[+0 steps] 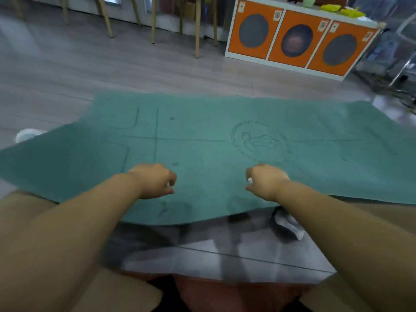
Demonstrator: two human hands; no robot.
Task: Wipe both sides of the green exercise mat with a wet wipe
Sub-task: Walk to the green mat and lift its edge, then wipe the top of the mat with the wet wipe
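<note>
My left hand and right hand sit side by side, apart, in the lower middle of the frame, over the near part of the mat. Both have fingers curled; the blur keeps me from telling whether they pinch the mat. Something small and white shows between my right fingers. The mat stretches across the middle of the frame on the grey floor, printed side up, its near edge lifted. A white wipe lies under that edge, lower right. An orange cabinet stands at upper right.
</note>
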